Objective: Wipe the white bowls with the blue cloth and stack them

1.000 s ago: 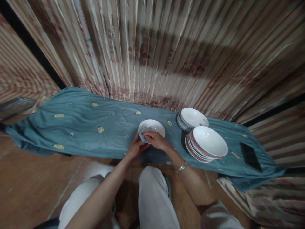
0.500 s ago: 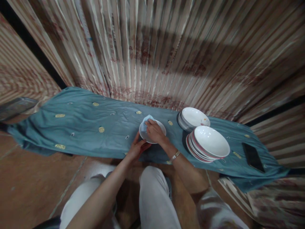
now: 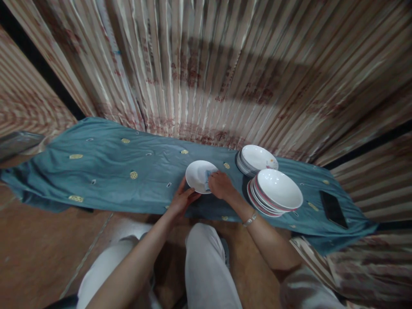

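A white bowl (image 3: 195, 175) stands in front of me near the table's front edge, tipped slightly. My left hand (image 3: 184, 200) grips its near left rim, thumb on the edge and fingers around the outside. Inside the right part of the bowl, my right hand (image 3: 220, 184) presses a light blue cloth (image 3: 207, 178) against the surface. Most of that cloth is hidden by the fingers. To the right sit a stack of white bowls with red rims (image 3: 279, 191) and, behind it, a stack of white dishes with a flower pattern (image 3: 259, 158).
A teal cloth with pineapple prints (image 3: 109, 171) covers the long table. At its right end lies a black phone (image 3: 333, 209). A striped curtain (image 3: 199, 86) hangs along the back. Beyond the left end is a dark, flat, shiny object (image 3: 19, 143).
My right hand and the blue cloth have moved from the bowl's far left side to its right side. My left hand still holds the rim. The view has shifted slightly.
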`<state>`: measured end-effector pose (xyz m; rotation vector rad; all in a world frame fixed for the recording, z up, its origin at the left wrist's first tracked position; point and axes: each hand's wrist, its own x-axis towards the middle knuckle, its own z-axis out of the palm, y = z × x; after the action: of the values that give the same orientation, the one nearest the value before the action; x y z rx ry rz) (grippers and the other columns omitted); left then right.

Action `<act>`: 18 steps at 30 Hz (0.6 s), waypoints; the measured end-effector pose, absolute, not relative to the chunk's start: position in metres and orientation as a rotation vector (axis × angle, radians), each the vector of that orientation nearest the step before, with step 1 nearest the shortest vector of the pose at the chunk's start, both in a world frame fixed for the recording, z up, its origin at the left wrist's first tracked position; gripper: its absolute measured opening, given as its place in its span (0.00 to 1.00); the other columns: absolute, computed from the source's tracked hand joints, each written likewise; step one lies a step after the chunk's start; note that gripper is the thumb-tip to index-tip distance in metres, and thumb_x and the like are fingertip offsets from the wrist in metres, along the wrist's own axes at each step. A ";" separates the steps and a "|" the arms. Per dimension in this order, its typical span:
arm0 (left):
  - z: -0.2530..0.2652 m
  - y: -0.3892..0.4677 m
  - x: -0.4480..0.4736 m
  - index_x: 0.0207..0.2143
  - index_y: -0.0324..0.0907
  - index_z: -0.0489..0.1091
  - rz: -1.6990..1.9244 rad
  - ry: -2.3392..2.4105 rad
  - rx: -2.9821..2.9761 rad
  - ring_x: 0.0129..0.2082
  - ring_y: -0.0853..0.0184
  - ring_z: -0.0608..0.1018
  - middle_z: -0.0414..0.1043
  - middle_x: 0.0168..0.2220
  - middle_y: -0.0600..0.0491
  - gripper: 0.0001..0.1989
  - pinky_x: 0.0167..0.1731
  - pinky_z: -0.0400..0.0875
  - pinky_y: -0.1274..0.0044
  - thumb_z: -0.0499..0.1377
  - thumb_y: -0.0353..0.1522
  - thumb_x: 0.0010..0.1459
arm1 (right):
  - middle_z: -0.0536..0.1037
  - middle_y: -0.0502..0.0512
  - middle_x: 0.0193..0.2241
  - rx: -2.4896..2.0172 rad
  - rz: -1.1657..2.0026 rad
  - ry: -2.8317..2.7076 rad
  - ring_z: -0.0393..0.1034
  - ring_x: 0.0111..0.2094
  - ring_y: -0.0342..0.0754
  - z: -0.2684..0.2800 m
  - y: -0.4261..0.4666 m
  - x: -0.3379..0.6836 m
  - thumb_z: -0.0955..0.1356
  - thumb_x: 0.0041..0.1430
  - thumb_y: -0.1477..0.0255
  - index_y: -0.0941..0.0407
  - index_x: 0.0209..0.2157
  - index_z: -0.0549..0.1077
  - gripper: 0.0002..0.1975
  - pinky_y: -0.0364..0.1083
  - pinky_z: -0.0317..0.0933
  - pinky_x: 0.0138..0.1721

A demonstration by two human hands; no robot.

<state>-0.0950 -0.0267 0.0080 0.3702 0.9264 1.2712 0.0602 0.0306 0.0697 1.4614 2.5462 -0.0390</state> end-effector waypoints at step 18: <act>-0.002 -0.026 -0.090 0.70 0.43 0.45 1.320 1.017 0.433 0.31 0.67 0.81 0.78 0.37 0.49 0.47 0.43 0.79 0.68 0.65 0.26 0.53 | 0.82 0.56 0.34 2.144 -2.450 2.360 0.76 0.39 0.50 0.023 -0.002 0.081 0.64 0.58 0.65 0.57 0.39 0.77 0.15 0.48 0.68 0.43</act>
<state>-0.0895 -0.0261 -0.0017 0.4330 1.0174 1.3203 0.0811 -0.0022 0.0229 2.1437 2.3599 -2.4505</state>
